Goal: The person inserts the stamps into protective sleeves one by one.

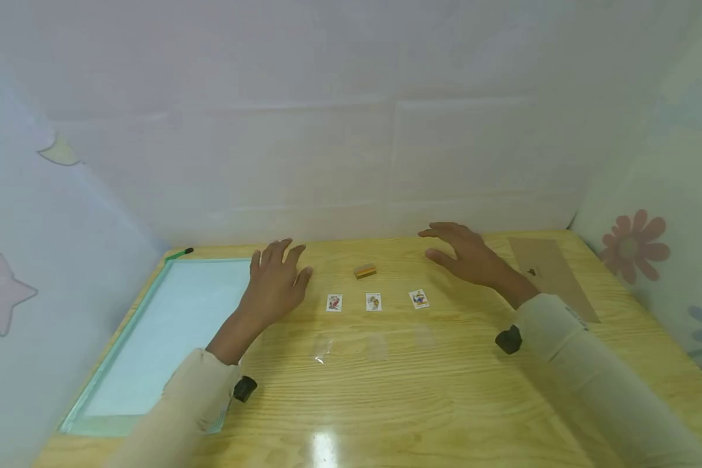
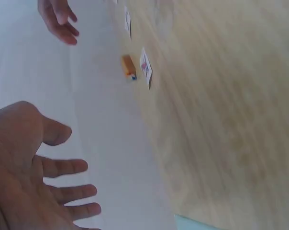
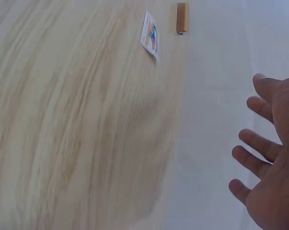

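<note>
Left hand, right hand both empty, fingers relaxed above bench. Three cards probably light, bendy; pinch edges. Orange-brown block on far side likely light; grip long sides.

Long cream sleeves are being worn, with creased cuffs ending well behind the fingers; beside each cuff, a small black block is being worn.
</note>
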Available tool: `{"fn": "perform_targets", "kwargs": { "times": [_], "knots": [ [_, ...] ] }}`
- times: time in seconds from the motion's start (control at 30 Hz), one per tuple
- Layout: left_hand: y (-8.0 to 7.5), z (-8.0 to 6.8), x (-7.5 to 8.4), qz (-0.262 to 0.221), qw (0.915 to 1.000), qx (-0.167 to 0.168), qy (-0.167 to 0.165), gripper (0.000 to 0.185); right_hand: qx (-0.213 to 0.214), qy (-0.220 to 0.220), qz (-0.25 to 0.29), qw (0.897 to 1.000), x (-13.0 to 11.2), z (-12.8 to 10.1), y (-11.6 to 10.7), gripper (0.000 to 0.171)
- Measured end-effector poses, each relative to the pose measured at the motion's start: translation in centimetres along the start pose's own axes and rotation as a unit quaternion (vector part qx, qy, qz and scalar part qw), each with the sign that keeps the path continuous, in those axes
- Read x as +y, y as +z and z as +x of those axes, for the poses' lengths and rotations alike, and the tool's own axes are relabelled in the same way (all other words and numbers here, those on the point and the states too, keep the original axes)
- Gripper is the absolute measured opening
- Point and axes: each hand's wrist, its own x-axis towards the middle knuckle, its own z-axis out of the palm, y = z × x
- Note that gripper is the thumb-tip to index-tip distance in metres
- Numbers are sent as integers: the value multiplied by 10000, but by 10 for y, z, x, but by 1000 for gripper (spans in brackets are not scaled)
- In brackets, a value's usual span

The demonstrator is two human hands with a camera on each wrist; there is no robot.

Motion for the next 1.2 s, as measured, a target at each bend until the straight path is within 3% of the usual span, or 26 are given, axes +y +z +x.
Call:
{"fn": "perform_targets", "kwargs": {
  "times": [0.1, 0.23, 0.4, 0.63, 0.97, 1.2],
  "knots": [
    [-1, -15, 8, -120, 9991, 375, -155, 46, 119, -127, 354, 9992, -2, 6, 4, 42],
    [-2, -34, 20, -190, 9977, 573, -300, 41, 214, -94, 726, 9971, -7, 13, 10, 36],
    [1, -55, 35, -360, 9963, 581, -516, 37, -43, 98, 1172, 9930, -16, 19, 21, 31],
    [8, -77, 50, -434, 9951, 342, -820, 33, -474, 63, 1754, 9833, -33, 30, 41, 35],
    [14, -87, 55, -467, 9936, 24, -1028, 34, -754, -190, 1995, 9768, -54, 48, 78, 32],
    [22, -87, 50, -585, 9931, -211, -996, 37, -926, -418, 1638, 9812, -69, 61, 110, 27]
  ]
}}
